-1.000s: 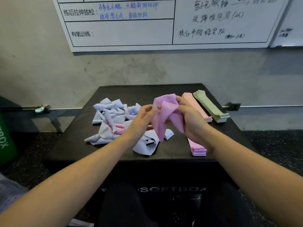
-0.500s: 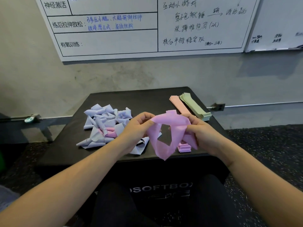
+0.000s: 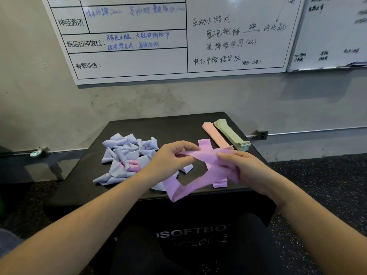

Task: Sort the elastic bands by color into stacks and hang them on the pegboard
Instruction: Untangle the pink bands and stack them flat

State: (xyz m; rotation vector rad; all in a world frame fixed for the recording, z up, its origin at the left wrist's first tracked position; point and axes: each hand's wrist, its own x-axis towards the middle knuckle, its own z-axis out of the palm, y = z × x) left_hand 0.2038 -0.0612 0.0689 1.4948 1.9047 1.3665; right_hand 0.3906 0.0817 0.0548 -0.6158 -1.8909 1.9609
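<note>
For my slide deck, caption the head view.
Both hands, left hand and right hand, untwist a purple elastic band above sorted stacks on a black padded box.

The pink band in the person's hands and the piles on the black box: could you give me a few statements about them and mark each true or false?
1. Both hands hold the pink band. True.
2. The green stack lies left of the loose lavender pile. False: it lies far right, beside the salmon stack.
3. The lavender pile is neatly stacked. False: it is crumpled and loose.
4. The left hand pinches the band with its fingers. True.
5. The right hand is empty. False: it grips the band.
</note>
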